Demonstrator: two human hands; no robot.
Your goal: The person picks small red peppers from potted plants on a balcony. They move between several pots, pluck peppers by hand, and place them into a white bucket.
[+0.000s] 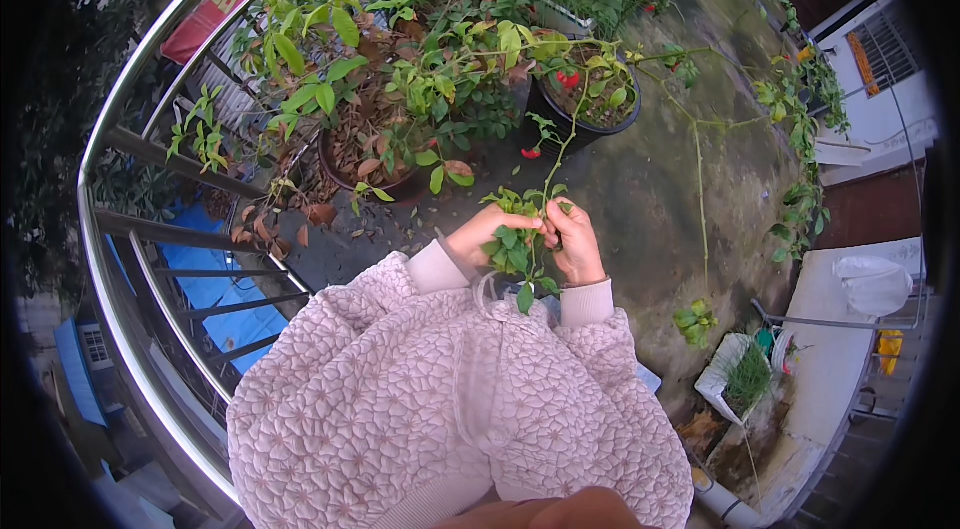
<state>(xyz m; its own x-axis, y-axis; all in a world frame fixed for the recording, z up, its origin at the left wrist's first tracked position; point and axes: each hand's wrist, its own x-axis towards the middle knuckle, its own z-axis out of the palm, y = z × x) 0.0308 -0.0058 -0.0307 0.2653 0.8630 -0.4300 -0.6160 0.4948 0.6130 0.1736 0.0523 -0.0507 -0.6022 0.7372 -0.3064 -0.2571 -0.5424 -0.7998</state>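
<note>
Both hands meet in front of the quilted pink top, at a long green stem (559, 158) with leaves. My left hand (487, 233) is closed on a bunch of green leaves (514, 248), its thumb pointing toward the stem. My right hand (576, 240) pinches the stem just beside it, fingers curled. Leafy shoots hang below the hands. Upward, the stem runs to a black plastic pot (600, 128) of soil. Small red flowers or fruits (568, 79) show near that pot; their exact kind cannot be told.
A brown pot (367, 188) with dry leaves and a shrub stands ahead on the left. A metal railing (94, 176) curves along the left side. Thin vines (701, 191) stretch across the right. A white planter (724, 386) with grassy plants sits at the lower right, by a low wall (810, 379).
</note>
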